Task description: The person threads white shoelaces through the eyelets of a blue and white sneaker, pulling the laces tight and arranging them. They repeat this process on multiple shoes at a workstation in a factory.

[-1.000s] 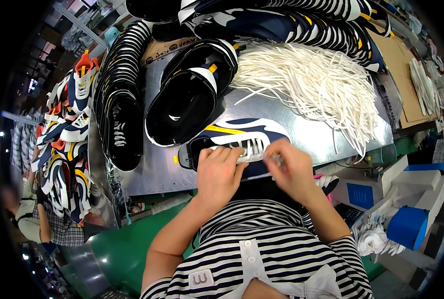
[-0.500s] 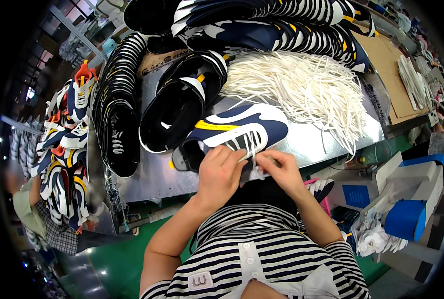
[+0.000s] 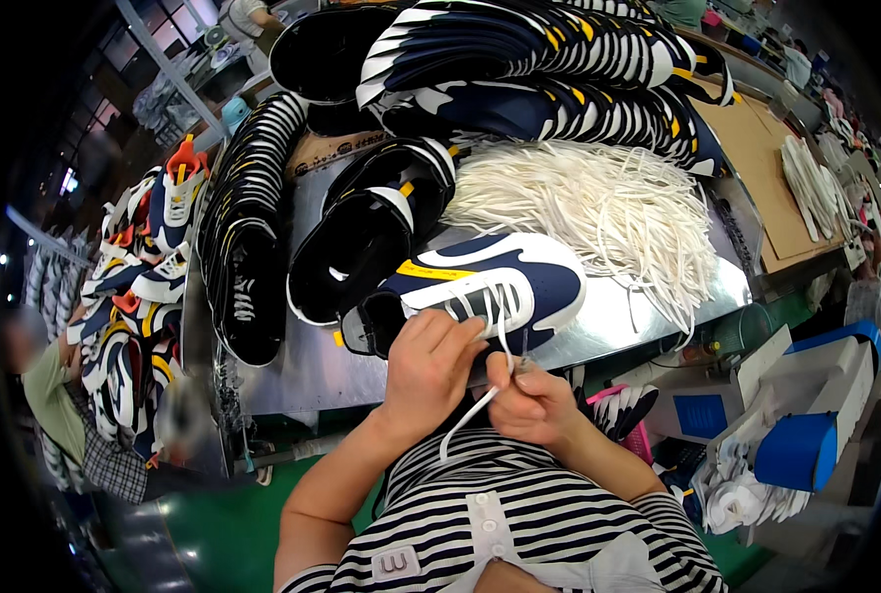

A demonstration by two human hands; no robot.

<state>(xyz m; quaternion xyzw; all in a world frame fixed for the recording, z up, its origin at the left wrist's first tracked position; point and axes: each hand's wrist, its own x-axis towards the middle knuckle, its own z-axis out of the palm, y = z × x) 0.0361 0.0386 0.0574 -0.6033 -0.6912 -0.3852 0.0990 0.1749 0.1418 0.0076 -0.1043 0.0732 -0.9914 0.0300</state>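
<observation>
A navy, white and yellow shoe upper (image 3: pixel 556 280) lies on its side on the metal tabletop (image 3: pixel 336 374), toe to the right. White lacing crosses part of its eyelet area. My left hand (image 3: pixel 428 364) is closed on the near edge of the upper, by the tongue; its fingertips are partly hidden. Just right of it, my right hand (image 3: pixel 537 403) pinches a white shoelace (image 3: pixel 471 412). The lace runs taut from the eyelets down to these fingers, and its loose end hangs toward my striped shirt.
Behind the upper spreads a heap of white laces (image 3: pixel 588 203). Nested stacks of uppers (image 3: pixel 246 237) stand at the left and along the back (image 3: pixel 559 104). Finished-looking shoes (image 3: pixel 175 203) pile up further left, near another person (image 3: pixel 57 385). A machine with blue parts (image 3: pixel 798 450) stands at right.
My right hand has drawn the lace down toward my body, and its loose end now shows. My left hand stays at the upper. The whole view has shifted slightly.
</observation>
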